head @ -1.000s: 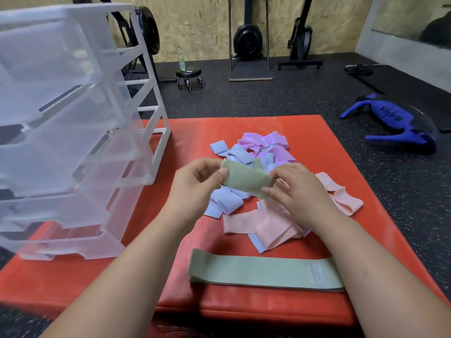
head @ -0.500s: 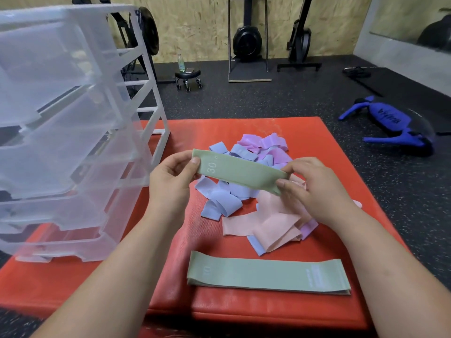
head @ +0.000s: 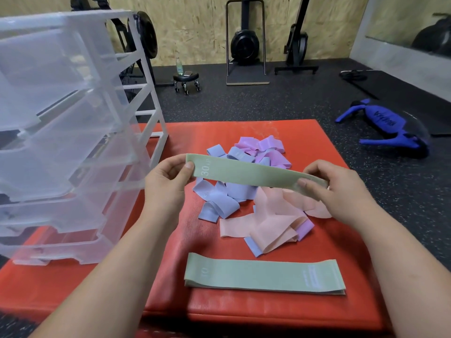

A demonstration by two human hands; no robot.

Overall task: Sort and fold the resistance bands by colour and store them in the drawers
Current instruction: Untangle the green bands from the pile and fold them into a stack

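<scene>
Whereas a second ago the held green band (head: 249,173) sat bunched between hands close together, it is now drawn out to full length, with the hands moved well apart. Drawer unit (head: 61,142): clear plastic drawers in a white frame, standing on the left part of the mat. Red mat (head: 268,311): lies on dark speckled floor and carries every item listed. Loose pile: blue bands (head: 219,201), peach bands (head: 275,220) and purple bands (head: 266,150), tangled at mid-mat. Flat green band (head: 263,276): laid near the mat's near edge, long axis left to right, "10" printed at its left end. Held green band: in the air above the pile, long axis left to right, sloping slightly down toward the right, "30" at its left end facing the camera. Left hand (head: 166,184): thumb on the band's front, fingers behind, pinching the left end. Right hand (head: 341,191): back toward the camera, thumb and fingers pinching the right end.
</scene>
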